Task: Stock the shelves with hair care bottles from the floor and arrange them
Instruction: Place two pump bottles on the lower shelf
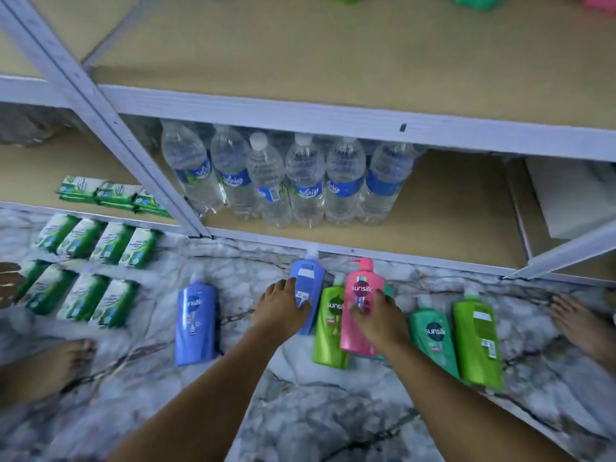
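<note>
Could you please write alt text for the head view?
The left hand grips a blue bottle and the right hand a pink bottle on the floor, among other shampoo bottles, below a shelf of water bottles.

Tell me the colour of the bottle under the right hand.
Pink, with a pink pump top; the bottle under the right hand shows clearly in the head view.

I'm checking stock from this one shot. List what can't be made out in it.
- Teal bottle, head view: almost wholly hidden behind the pink bottle and the right hand.
- Blue bottle under the left hand: its back label is blurred, too small to read.
- Coloured items on the upper shelf: cut off by the top edge.
- White box, lower shelf: cut by the right edge.
</note>
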